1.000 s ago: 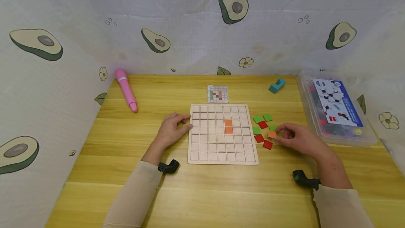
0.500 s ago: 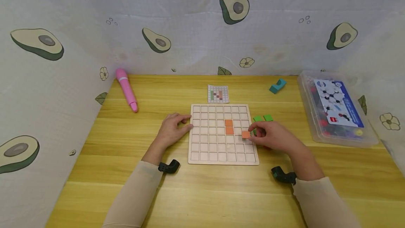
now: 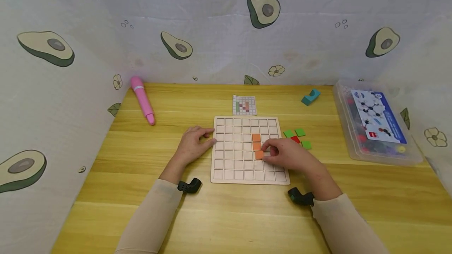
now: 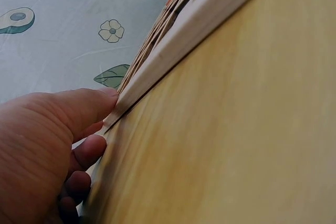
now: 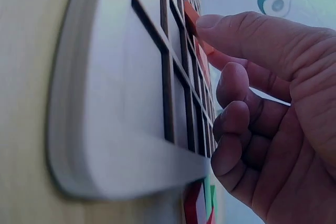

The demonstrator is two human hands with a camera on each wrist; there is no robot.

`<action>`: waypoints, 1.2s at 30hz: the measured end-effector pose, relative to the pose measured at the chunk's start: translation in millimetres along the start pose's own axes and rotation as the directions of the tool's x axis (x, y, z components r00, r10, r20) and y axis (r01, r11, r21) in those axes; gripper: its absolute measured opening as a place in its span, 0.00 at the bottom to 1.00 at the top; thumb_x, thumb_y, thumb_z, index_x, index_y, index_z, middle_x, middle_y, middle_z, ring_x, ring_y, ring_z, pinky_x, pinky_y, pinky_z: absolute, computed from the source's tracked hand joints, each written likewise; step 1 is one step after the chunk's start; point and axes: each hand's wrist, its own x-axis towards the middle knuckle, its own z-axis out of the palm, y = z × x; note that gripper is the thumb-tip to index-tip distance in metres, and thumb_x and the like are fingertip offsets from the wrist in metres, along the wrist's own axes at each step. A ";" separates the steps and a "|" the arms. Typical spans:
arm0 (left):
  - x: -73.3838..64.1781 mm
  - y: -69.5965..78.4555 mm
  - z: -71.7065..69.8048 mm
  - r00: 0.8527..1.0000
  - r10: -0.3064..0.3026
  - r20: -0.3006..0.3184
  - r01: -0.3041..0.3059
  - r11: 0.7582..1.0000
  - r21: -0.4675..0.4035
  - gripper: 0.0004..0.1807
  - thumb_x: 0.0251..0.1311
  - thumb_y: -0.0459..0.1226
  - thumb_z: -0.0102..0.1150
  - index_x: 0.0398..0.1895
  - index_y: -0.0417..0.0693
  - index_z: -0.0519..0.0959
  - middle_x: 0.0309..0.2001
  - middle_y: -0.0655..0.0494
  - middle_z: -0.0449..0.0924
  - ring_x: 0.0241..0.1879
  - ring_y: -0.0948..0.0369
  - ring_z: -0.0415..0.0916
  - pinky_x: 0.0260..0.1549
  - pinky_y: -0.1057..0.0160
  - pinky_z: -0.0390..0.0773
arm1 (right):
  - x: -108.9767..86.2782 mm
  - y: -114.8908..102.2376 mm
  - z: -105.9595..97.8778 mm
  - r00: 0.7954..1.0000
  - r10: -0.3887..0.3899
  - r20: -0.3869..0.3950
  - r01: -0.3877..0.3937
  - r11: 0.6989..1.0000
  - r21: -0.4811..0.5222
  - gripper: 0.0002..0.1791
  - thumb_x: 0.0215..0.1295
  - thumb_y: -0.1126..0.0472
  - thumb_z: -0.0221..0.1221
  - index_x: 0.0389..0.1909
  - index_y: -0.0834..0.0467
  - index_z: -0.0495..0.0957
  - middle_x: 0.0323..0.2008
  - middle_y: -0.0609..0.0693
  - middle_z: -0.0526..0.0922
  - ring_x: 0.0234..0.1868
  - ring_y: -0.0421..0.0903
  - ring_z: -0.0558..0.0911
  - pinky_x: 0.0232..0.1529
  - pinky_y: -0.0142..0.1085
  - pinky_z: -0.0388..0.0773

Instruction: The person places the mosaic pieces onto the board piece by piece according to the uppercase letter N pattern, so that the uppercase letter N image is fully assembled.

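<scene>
A wooden grid board (image 3: 228, 164) lies flat on the table. My right hand (image 3: 289, 154) pinches an orange square tile (image 3: 259, 155) between thumb and index finger, over the cell just below two orange tiles (image 3: 256, 142) set in one column. In the right wrist view the held orange tile (image 5: 191, 17) looks tilted against the board; whether it sits in its cell I cannot tell. At the board's left edge, my left hand (image 3: 192, 145) touches the rim with thumb and index fingertips. The left wrist view shows the thumb (image 4: 92, 103) against that side.
Right of the board lie several green tiles (image 3: 306, 145) and a red tile (image 3: 295, 139), partly behind my right hand. A small printed pattern card (image 3: 244, 106) lies above the board. Farther out are a pink microphone-shaped toy (image 3: 143, 100), a teal block (image 3: 310, 97) and a clear plastic case (image 3: 374, 122).
My right hand has taken the orange tile from the loose pile and carried it left over the board to the column of orange tiles. The left hand has stayed at the rim.
</scene>
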 end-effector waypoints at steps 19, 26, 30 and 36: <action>0.9 -1.7 1.5 1.000 0.004 0.004 -0.004 1.000 0.012 0.23 0.66 0.48 0.66 0.61 0.52 0.83 0.43 0.55 0.82 0.47 0.54 0.73 0.52 0.54 0.72 | -18.0 14.2 -14.2 0.997 0.029 -0.070 -0.022 0.995 0.093 0.20 0.65 0.56 0.69 0.55 0.56 0.79 0.28 0.48 0.74 0.27 0.44 0.70 0.27 0.32 0.67; 0.9 -3.2 2.0 1.000 0.007 0.005 -0.007 1.000 0.010 0.22 0.66 0.48 0.66 0.61 0.52 0.83 0.43 0.54 0.82 0.48 0.54 0.73 0.52 0.54 0.72 | -38.8 39.6 -23.2 0.991 0.060 -0.118 -0.056 0.998 0.036 0.21 0.64 0.54 0.70 0.55 0.58 0.80 0.28 0.48 0.73 0.28 0.43 0.70 0.29 0.32 0.67; 0.4 -3.3 1.5 1.000 0.006 0.005 -0.006 1.000 0.009 0.22 0.66 0.48 0.66 0.61 0.52 0.83 0.43 0.54 0.83 0.47 0.54 0.73 0.51 0.55 0.72 | -48.8 51.2 -23.6 0.987 0.109 -0.121 -0.106 0.994 0.034 0.21 0.63 0.52 0.70 0.52 0.57 0.81 0.29 0.48 0.73 0.28 0.44 0.70 0.28 0.32 0.66; 0.9 -1.9 0.3 1.000 0.016 -0.003 -0.016 1.000 0.006 0.23 0.65 0.48 0.66 0.61 0.51 0.83 0.44 0.54 0.83 0.46 0.55 0.73 0.49 0.56 0.71 | -58.5 62.9 -25.6 0.984 0.153 -0.094 -0.149 0.988 0.048 0.20 0.62 0.50 0.71 0.48 0.56 0.80 0.29 0.47 0.73 0.29 0.43 0.70 0.28 0.33 0.66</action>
